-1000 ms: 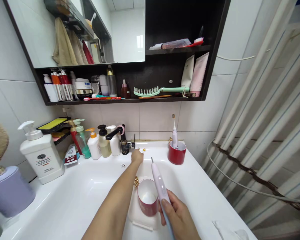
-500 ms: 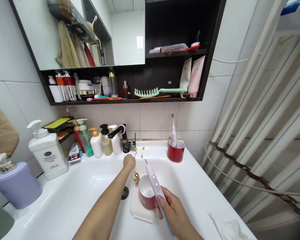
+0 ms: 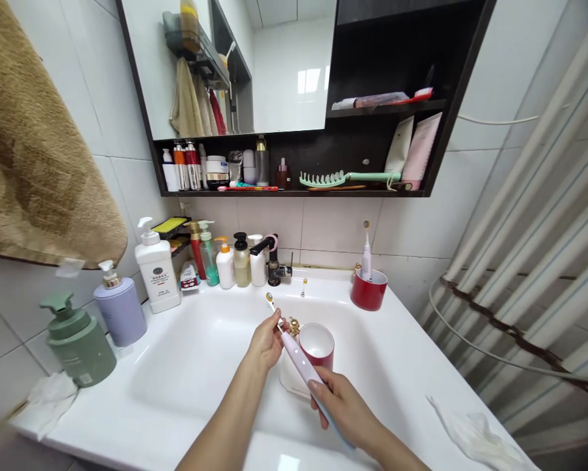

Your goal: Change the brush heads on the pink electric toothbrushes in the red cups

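Observation:
My right hand [image 3: 340, 402] is wrapped round the pink and blue handle of an electric toothbrush [image 3: 298, 356], which slants up to the left over the sink. At the handle's top, my left hand [image 3: 268, 340] pinches a toothbrush head [image 3: 271, 302] by its lower end; its bristles point up and away. Whether the head is fully seated on the handle's shaft I cannot tell. Behind the handle a red cup [image 3: 323, 356] with a gold bear-like figure [image 3: 294, 326] stands on a white pad in the basin. Another small brush head [image 3: 303, 288] rests on the sink's back ledge.
A second red cup [image 3: 369, 294] on the right ledge holds an upright electric toothbrush [image 3: 367, 260]. Beside it to the left is the black faucet [image 3: 273, 265]. Several pump bottles line the left rim, including a white bottle [image 3: 159, 275]. Crumpled tissue [image 3: 475, 435] lies front right.
My left hand has picked up a brush head from the back ledge and brought it down to the top of the toothbrush handle. The view has shifted left.

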